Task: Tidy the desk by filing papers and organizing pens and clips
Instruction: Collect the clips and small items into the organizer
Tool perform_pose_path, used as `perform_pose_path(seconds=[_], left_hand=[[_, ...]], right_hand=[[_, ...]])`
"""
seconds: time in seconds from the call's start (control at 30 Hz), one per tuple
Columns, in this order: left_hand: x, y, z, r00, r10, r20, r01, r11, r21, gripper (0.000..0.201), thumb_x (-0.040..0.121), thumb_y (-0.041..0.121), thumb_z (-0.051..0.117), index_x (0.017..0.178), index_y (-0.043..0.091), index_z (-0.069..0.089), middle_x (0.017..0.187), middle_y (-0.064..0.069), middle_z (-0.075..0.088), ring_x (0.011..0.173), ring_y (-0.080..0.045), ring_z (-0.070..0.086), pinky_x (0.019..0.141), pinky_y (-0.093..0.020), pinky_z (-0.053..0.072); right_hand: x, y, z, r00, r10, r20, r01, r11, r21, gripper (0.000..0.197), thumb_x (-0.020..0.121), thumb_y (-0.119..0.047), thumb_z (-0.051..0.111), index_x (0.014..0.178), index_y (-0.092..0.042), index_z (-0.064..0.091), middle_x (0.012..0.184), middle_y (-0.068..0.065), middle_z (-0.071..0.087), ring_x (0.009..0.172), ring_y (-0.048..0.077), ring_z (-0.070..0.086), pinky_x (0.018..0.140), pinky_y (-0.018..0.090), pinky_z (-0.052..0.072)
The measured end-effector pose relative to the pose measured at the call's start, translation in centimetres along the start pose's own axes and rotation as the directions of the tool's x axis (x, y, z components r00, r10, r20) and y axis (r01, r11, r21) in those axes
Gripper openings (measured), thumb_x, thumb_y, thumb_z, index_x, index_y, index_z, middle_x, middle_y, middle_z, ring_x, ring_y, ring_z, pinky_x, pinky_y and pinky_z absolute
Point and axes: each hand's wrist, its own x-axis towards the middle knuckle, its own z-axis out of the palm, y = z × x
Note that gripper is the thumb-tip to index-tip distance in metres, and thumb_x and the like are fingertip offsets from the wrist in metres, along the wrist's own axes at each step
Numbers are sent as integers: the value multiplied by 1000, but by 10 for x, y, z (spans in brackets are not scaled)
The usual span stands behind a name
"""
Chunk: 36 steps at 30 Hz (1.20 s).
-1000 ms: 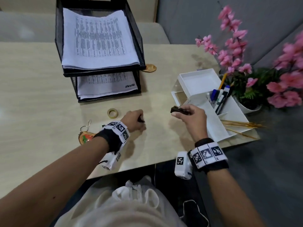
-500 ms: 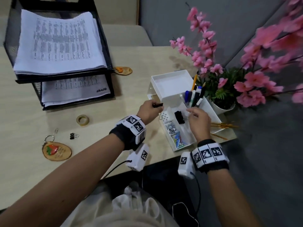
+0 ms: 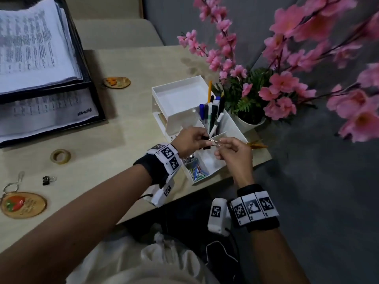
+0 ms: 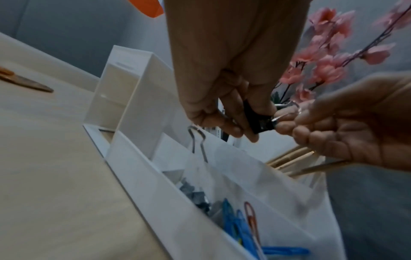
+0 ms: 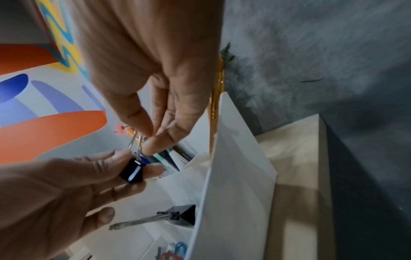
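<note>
Both hands on one binder clip above the desk organizer, with the drop into it not yet made.

On the desk (image 3: 123, 124) at my 10 o'clock a small binder clip (image 3: 46, 179) is not yet put away, and could be forgotten while I fuss here. At 12 o'clock my left hand (image 3: 189, 141) pinches the black body of the binder clip (image 5: 132, 171) between thumb and fingers, and my right hand (image 3: 232, 153) pinches its wire handles at the tips. If either pinch slackens, the spring could snap the handles onto a fingertip or flick the clip off the edge at 3 o'clock. The organizer (image 3: 213, 171) sits just below, paper clips (image 3: 195, 171) in its near compartment and pens (image 3: 213, 113) upright at 1 o'clock; a careless release could land the clip among those.
</note>
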Motion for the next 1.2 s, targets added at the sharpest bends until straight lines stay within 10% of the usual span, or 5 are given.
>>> perform_pose_path(seconds=[0.17,0.3,0.5,0.77,1.2], left_hand=[[8,-6,-12,994,44,105,-80,926,368,35,80,30,70,107,8,70,110,-14,64,100,-23,55,79,-19,36],[10,-23,-24,978,-117,171,-56,645,762,58,81,28,66,135,32,46,139,-4,37,128,-29,37,104,-40,34],[27,-13,-32,979,-15,203,-142,666,732,25,89,0,48,107,4,65,111,-13,64,103,-28,61,87,-34,49],[51,26,-20,992,-44,119,-65,630,774,32,91,-1,42,121,-7,50,124,-20,54,116,-35,55,93,-35,45],[-81,-39,-108,958,-131,-257,205,936,287,44,91,10,52,133,8,40,109,-14,69,100,-29,63,85,-31,46]], right_hand=[[4,0,0,998,-62,7,63,996,-59,14,85,6,57,81,-5,65,62,1,60,48,-1,58,61,17,53],[14,4,-3,987,-154,-50,129,931,-341,13,84,2,58,83,-6,69,69,4,64,70,23,65,77,37,57],[12,-3,4,983,-134,129,185,766,-616,25,89,2,49,104,-1,69,102,18,70,95,26,65,72,8,38],[10,-7,18,988,-59,143,140,734,-664,31,90,5,44,112,-1,66,115,20,66,106,30,61,93,27,46],[-15,-41,114,910,-370,186,413,771,-485,24,83,5,47,91,0,68,99,19,68,95,32,61,82,27,39]])
